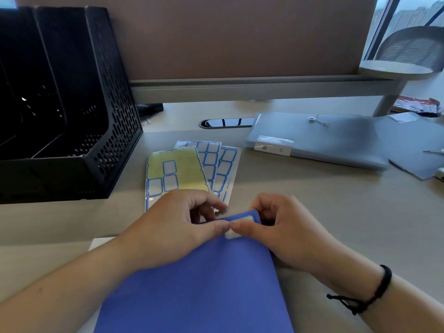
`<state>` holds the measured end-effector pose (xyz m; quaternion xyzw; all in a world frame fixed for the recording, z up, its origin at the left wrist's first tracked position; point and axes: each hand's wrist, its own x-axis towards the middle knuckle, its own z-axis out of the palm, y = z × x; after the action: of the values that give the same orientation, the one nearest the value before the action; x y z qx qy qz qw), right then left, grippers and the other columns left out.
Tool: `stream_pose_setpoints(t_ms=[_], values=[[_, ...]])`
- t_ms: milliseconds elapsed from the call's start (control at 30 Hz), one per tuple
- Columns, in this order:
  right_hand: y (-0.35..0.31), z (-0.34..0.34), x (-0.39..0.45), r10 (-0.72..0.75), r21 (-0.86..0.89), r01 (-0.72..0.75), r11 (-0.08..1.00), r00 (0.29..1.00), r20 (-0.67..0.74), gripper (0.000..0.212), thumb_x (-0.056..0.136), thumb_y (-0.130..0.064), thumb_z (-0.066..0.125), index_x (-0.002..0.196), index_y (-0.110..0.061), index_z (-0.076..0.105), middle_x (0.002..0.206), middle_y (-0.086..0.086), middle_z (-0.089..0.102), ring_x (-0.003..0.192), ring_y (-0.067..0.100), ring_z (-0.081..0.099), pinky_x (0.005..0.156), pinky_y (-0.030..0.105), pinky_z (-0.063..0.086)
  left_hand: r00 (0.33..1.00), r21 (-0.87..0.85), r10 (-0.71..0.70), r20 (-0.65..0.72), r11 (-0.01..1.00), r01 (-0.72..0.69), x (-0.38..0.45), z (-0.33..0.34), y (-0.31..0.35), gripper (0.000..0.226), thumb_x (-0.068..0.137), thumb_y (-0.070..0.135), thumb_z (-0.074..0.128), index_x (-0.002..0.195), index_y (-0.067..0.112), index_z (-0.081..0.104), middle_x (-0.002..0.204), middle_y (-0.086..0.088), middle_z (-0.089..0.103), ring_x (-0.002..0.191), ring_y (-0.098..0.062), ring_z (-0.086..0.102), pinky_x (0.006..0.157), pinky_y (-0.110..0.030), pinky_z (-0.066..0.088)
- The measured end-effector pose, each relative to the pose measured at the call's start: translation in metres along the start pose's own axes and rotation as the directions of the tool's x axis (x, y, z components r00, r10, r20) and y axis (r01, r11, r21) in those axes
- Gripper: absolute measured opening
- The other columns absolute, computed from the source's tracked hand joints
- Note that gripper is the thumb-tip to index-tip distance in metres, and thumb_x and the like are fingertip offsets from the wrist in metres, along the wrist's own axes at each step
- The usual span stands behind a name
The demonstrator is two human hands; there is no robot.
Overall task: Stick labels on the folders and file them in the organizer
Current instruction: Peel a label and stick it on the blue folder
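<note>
Organizer: black mesh, upper left of frame.
Blue folder: bottom centre on the desk.
Label sheets: fanned at centre.
Left hand: thumb presses label.
Right hand: fingers curled, pinching the folder's top corner at the label.

blue folder; white label edged in blue; label sheets of blue-bordered white rectangles, one backing yellow-green; black perforated organizer; grey translucent folders; beige desk; black wrist cord.

Brown partition behind desk; chair far right
</note>
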<state>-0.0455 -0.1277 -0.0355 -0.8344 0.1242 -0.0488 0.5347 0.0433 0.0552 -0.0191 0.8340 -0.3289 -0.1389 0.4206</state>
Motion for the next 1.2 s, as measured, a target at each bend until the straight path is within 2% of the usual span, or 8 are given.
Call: stream_pose_setpoints(t_ms=[100,367,567,767,867,933,1067,1200], values=[[0.0,0.002,0.0,-0.038,0.03,0.039,0.999,0.999,-0.03,0.026,0.086,-0.034,0.073,0.072,-0.016,0.061,0.06,0.006,0.062,0.052,0.01,0.047,0.053,0.027,0.038,0.999,0.024,-0.037,0.038,0.999,0.037,0.001,-0.004,0.003,0.011,0.082,0.041,0.076,0.088,0.032,0.075,0.071,0.011,0.066,0.055,0.001,0.047,0.053,-0.013,0.04],[-0.004,0.006,-0.003,-0.109,0.021,0.108,0.994,0.994,0.03,0.03,0.095,-0.031,0.061,0.066,-0.031,0.062,0.054,-0.01,0.056,0.05,0.005,0.044,0.051,0.024,0.037,0.996,0.118,-0.022,0.081,0.993,0.013,-0.003,-0.008,0.007,0.044,0.064,0.059,0.084,0.067,0.022,0.06,0.055,0.015,0.05,0.05,-0.001,0.04,0.049,-0.015,0.035],[-0.005,0.005,-0.004,-0.071,0.036,0.069,0.997,0.996,0.058,0.035,0.1,-0.029,0.054,0.066,-0.023,0.058,0.051,-0.01,0.049,0.045,0.007,0.04,0.046,0.025,0.035,0.983,-0.006,-0.059,0.172,0.998,0.061,-0.001,-0.009,0.007,0.036,0.083,0.048,0.073,0.071,0.017,0.059,0.051,0.011,0.043,0.048,-0.009,0.033,0.046,-0.019,0.029],[-0.01,0.005,-0.008,-0.059,0.112,0.043,0.993,0.988,0.143,0.02,0.082,-0.026,0.079,0.078,-0.017,0.062,0.061,0.0,0.069,0.052,0.011,0.059,0.05,0.023,0.044,0.985,0.029,-0.053,0.165,0.998,0.049,0.003,-0.008,0.003,0.039,0.097,0.045,0.055,0.074,0.014,0.059,0.058,0.011,0.045,0.05,-0.005,0.036,0.049,-0.017,0.032],[-0.008,0.009,-0.007,-0.054,0.086,0.046,0.995,0.994,0.092,0.021,0.084,-0.026,0.077,0.074,-0.015,0.062,0.057,-0.001,0.065,0.049,0.012,0.052,0.05,0.025,0.04,0.987,0.104,-0.066,0.149,0.993,0.051,0.003,-0.006,0.0,0.042,0.099,0.045,0.051,0.079,0.009,0.058,0.057,0.012,0.042,0.049,-0.004,0.035,0.049,-0.018,0.031],[-0.005,0.009,-0.005,-0.06,0.03,0.058,0.998,0.996,0.058,0.023,0.09,-0.032,0.07,0.073,-0.018,0.063,0.053,0.001,0.056,0.048,0.015,0.041,0.049,0.027,0.033,0.983,0.109,-0.068,0.169,0.993,0.05,0.002,-0.006,0.0,0.038,0.097,0.046,0.055,0.078,0.014,0.058,0.056,0.013,0.042,0.049,-0.005,0.035,0.049,-0.018,0.032],[-0.007,0.007,-0.004,-0.045,0.008,0.045,0.999,0.997,0.057,0.038,0.098,-0.03,0.058,0.061,-0.023,0.062,0.05,-0.008,0.056,0.045,0.008,0.045,0.047,0.024,0.037,0.966,0.099,-0.068,0.249,0.994,0.044,-0.003,-0.009,0.004,0.04,0.074,0.056,0.078,0.078,0.022,0.058,0.061,0.012,0.053,0.053,-0.005,0.042,0.05,-0.019,0.036],[-0.006,0.005,-0.002,-0.023,0.056,0.017,0.998,0.994,0.104,0.046,0.101,-0.029,0.052,0.056,-0.021,0.053,0.047,-0.01,0.047,0.042,0.01,0.039,0.044,0.022,0.034,0.988,0.155,-0.03,0.149,0.988,0.007,-0.004,-0.003,0.002,0.052,0.069,0.067,0.075,0.067,0.021,0.05,0.054,0.015,0.044,0.05,-0.003,0.036,0.05,-0.018,0.032]])
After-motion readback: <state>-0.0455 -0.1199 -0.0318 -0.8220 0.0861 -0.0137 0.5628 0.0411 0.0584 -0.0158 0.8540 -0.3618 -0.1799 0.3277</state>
